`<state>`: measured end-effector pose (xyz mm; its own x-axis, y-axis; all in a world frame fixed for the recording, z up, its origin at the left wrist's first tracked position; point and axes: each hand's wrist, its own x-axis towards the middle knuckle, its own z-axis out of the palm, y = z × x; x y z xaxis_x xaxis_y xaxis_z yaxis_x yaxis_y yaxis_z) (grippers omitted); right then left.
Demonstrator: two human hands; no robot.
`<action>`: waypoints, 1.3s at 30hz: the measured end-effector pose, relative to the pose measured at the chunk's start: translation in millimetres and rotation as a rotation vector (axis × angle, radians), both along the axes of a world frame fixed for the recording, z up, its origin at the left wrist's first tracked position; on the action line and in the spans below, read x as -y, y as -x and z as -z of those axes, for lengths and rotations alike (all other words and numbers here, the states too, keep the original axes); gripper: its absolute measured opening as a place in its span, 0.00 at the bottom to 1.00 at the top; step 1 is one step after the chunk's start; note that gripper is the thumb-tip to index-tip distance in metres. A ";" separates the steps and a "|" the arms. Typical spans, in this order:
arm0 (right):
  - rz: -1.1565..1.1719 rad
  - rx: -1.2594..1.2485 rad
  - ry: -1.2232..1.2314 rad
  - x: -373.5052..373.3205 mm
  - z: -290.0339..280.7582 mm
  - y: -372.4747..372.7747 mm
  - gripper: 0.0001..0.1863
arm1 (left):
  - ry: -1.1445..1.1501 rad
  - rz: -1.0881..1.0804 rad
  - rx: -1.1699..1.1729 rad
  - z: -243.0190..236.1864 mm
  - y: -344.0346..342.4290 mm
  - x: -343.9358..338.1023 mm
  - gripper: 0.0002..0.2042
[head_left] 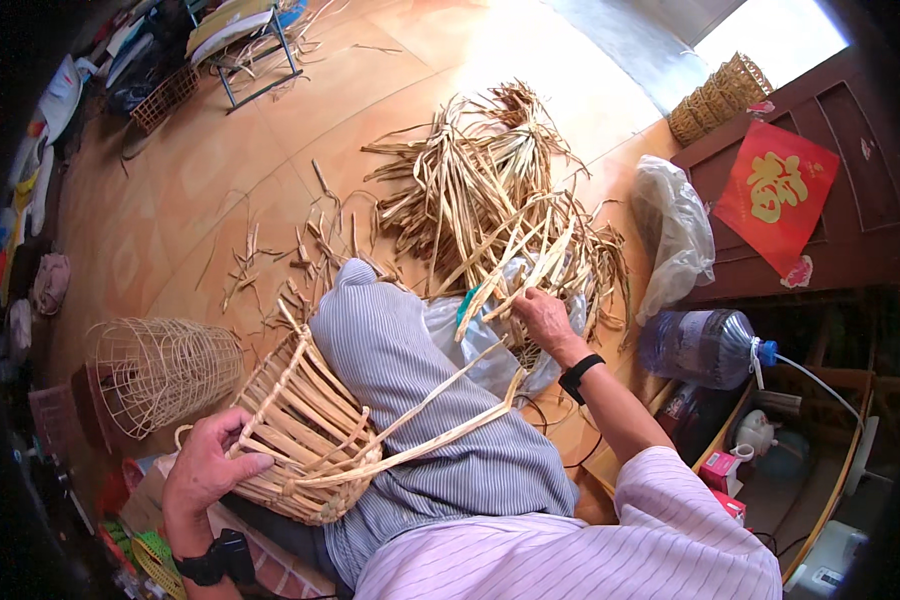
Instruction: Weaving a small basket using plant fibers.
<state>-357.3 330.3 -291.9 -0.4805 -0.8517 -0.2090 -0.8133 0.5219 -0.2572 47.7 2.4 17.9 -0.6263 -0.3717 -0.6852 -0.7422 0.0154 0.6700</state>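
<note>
A half-woven basket [320, 405] of pale dried plant strips lies tilted against my lap at the left. My left hand [208, 460] is closed around its edge, with the thumb on the outside. Long loose strips [440, 435] trail from the basket across the striped cloth [410, 350] over my legs. Ahead and to the right, my right hand [548, 322] reaches to the near edge of a big heap of dried strips [460, 190]. Its fingers are closed on some of the strips; their tips are partly hidden.
An open wire-like basket frame [165, 370] stands at the left. Scraps of strip [255, 260] litter the tiled floor. At the right are a plastic bag [673, 235], a large water bottle [705, 348], a dark door [820, 180] and stacked woven baskets [720, 98]. A folding chair [255, 60] stands far left.
</note>
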 end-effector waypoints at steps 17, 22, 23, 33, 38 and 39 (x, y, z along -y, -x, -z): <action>0.246 0.728 0.769 73.9 -191.5 -57.3 0.05 | -0.011 -0.135 -0.134 -1.5 -6.5 -12.3 0.16; -0.394 0.505 0.563 75.7 -282.6 -113.7 0.11 | 0.325 -0.486 -0.534 -32.7 -14.5 -25.5 0.12; -0.507 0.514 0.504 75.7 -298.8 -129.0 0.11 | 0.227 -0.409 -0.561 -39.5 -17.7 -36.5 0.13; -0.771 0.766 0.359 58.0 -278.3 -216.3 0.09 | 0.296 0.354 -0.146 -32.9 1.9 -154.9 0.25; -0.765 0.707 0.155 51.9 -282.1 -175.3 0.10 | 0.163 0.428 0.006 -35.0 -42.2 -133.9 0.09; -0.771 0.712 0.134 50.8 -281.4 -168.9 0.11 | 0.167 0.416 0.012 -33.0 -50.9 -132.6 0.09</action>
<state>-188.4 279.5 -10.5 0.3971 -0.9110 -0.1116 -0.5512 -0.1396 -0.8226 98.6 135.0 50.9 -0.7381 -0.1961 -0.6455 -0.6579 0.4211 0.6243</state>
